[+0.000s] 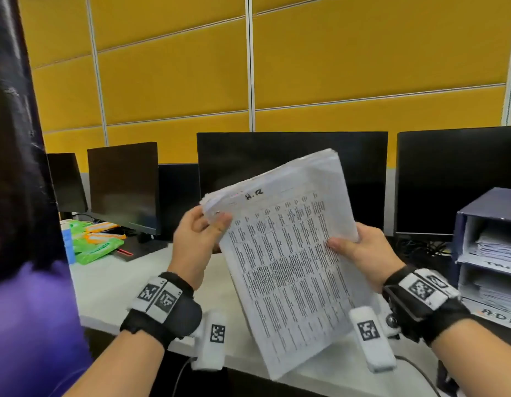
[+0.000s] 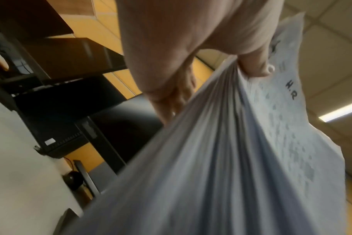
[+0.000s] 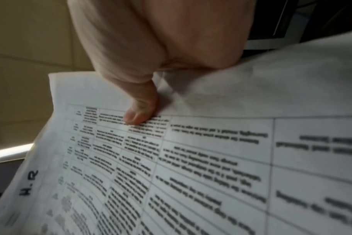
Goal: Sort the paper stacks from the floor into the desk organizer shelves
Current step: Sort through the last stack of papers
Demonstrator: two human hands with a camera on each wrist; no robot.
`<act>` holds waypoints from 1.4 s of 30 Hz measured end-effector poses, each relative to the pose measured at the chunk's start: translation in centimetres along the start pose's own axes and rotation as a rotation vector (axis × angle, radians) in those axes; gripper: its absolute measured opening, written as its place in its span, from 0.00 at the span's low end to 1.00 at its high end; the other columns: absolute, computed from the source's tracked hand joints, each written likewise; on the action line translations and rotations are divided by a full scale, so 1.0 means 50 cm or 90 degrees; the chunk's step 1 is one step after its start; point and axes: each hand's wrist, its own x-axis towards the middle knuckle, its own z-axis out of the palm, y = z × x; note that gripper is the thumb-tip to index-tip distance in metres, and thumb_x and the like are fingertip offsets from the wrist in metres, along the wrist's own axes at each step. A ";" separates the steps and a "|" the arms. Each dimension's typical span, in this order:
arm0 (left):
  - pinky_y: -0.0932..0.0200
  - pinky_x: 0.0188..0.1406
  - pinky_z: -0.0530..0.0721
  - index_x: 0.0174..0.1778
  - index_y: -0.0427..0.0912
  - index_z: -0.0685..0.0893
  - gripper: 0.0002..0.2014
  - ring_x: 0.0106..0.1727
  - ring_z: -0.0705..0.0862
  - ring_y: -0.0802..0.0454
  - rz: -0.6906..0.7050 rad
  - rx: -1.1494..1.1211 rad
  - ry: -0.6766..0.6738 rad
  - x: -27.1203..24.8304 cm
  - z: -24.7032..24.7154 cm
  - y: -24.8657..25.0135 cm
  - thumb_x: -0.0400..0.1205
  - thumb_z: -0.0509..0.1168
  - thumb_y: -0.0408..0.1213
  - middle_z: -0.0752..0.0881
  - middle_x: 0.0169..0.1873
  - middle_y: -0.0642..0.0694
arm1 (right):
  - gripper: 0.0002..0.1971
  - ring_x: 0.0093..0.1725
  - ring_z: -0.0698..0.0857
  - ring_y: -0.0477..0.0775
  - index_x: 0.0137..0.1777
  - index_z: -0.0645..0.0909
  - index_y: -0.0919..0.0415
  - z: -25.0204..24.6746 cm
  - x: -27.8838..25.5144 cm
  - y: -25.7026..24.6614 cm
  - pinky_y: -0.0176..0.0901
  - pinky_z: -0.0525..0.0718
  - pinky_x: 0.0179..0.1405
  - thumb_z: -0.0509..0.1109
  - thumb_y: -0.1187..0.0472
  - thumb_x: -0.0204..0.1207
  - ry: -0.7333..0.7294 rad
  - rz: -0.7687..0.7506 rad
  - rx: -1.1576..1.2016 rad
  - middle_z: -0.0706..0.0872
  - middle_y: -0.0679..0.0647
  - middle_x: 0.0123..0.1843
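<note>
Both hands hold one thick white stack of printed paper sheets (image 1: pixel 288 253) upright above the white desk (image 1: pixel 111 285): our left hand (image 1: pixel 195 242) pinches its upper left corner, thumb on the front sheet, and our right hand (image 1: pixel 363 253) grips its right edge, thumb (image 3: pixel 140 109) pressed on the printed table. We read a handwritten "H.R" heading, so the step in hand appears to be identifying the stack. The dark blue desk organizer with tiered shelves (image 1: pixel 460 233), already holding papers, stands at our right; next we must find the matching shelf, level the stack and slide it in flat.
</note>
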 end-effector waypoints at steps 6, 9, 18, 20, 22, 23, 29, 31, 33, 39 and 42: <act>0.58 0.46 0.87 0.53 0.54 0.83 0.08 0.49 0.90 0.58 0.083 -0.013 0.002 -0.016 0.086 0.006 0.79 0.69 0.41 0.91 0.46 0.53 | 0.10 0.43 0.88 0.43 0.55 0.83 0.54 0.039 -0.007 0.004 0.32 0.83 0.34 0.71 0.67 0.76 0.084 -0.027 0.106 0.89 0.47 0.47; 0.59 0.48 0.85 0.52 0.54 0.81 0.05 0.49 0.87 0.61 0.175 0.091 0.042 -0.023 0.115 -0.001 0.83 0.67 0.39 0.87 0.47 0.53 | 0.12 0.43 0.87 0.39 0.49 0.81 0.47 0.064 -0.017 0.006 0.32 0.83 0.37 0.69 0.68 0.78 0.133 -0.063 0.102 0.88 0.44 0.46; 0.61 0.50 0.84 0.59 0.48 0.78 0.20 0.53 0.86 0.55 0.053 0.120 0.071 -0.059 0.103 -0.119 0.74 0.76 0.43 0.86 0.52 0.51 | 0.21 0.50 0.83 0.39 0.62 0.72 0.53 0.073 -0.033 0.062 0.23 0.81 0.31 0.70 0.74 0.75 0.135 -0.038 0.074 0.83 0.44 0.50; 0.61 0.52 0.84 0.61 0.47 0.79 0.24 0.54 0.86 0.57 0.070 0.102 0.073 -0.054 0.103 -0.113 0.72 0.77 0.47 0.86 0.53 0.52 | 0.22 0.48 0.82 0.38 0.63 0.71 0.52 0.061 -0.023 0.059 0.25 0.81 0.30 0.71 0.72 0.75 0.150 -0.055 0.067 0.82 0.43 0.51; 0.62 0.49 0.84 0.59 0.46 0.80 0.22 0.52 0.86 0.57 0.075 0.107 0.094 -0.054 0.109 -0.113 0.72 0.77 0.45 0.87 0.51 0.52 | 0.22 0.48 0.82 0.38 0.63 0.70 0.51 0.061 -0.023 0.064 0.28 0.81 0.32 0.71 0.71 0.75 0.136 -0.052 0.056 0.82 0.43 0.51; 0.63 0.47 0.83 0.57 0.48 0.81 0.19 0.51 0.86 0.57 0.076 0.115 0.107 -0.056 0.112 -0.116 0.73 0.77 0.44 0.87 0.49 0.53 | 0.22 0.49 0.82 0.38 0.63 0.70 0.51 0.063 -0.024 0.070 0.28 0.80 0.36 0.71 0.70 0.75 0.124 -0.046 0.049 0.82 0.42 0.52; 0.48 0.50 0.88 0.44 0.55 0.83 0.11 0.47 0.88 0.52 0.043 0.145 0.134 -0.051 0.117 -0.147 0.71 0.78 0.49 0.89 0.42 0.53 | 0.20 0.50 0.81 0.41 0.62 0.71 0.51 0.068 -0.019 0.097 0.30 0.77 0.44 0.71 0.69 0.76 0.128 -0.039 0.027 0.82 0.43 0.51; 0.48 0.54 0.87 0.47 0.60 0.84 0.19 0.51 0.89 0.54 0.014 0.128 0.121 -0.051 0.110 -0.160 0.64 0.80 0.56 0.91 0.46 0.56 | 0.21 0.52 0.82 0.48 0.62 0.71 0.52 0.070 -0.015 0.106 0.38 0.79 0.48 0.73 0.69 0.74 0.140 -0.027 0.013 0.82 0.48 0.53; 0.47 0.57 0.86 0.50 0.61 0.84 0.22 0.52 0.89 0.55 -0.025 0.139 0.111 -0.056 0.104 -0.175 0.62 0.81 0.55 0.91 0.48 0.57 | 0.23 0.54 0.83 0.51 0.64 0.73 0.56 0.071 -0.014 0.120 0.42 0.78 0.52 0.75 0.70 0.72 0.142 -0.011 -0.002 0.83 0.50 0.54; 0.53 0.56 0.87 0.55 0.55 0.81 0.21 0.53 0.88 0.56 -0.071 0.179 0.090 -0.071 0.088 -0.192 0.70 0.80 0.42 0.89 0.49 0.56 | 0.24 0.57 0.84 0.52 0.66 0.77 0.59 0.066 -0.013 0.142 0.50 0.81 0.61 0.76 0.70 0.71 0.133 0.011 -0.018 0.86 0.50 0.57; 0.63 0.49 0.85 0.56 0.55 0.77 0.23 0.52 0.86 0.59 -0.028 0.188 0.077 -0.078 0.086 -0.161 0.71 0.80 0.40 0.87 0.51 0.56 | 0.24 0.57 0.84 0.54 0.67 0.76 0.60 0.067 -0.008 0.146 0.52 0.81 0.61 0.75 0.71 0.71 0.138 0.021 -0.012 0.86 0.52 0.58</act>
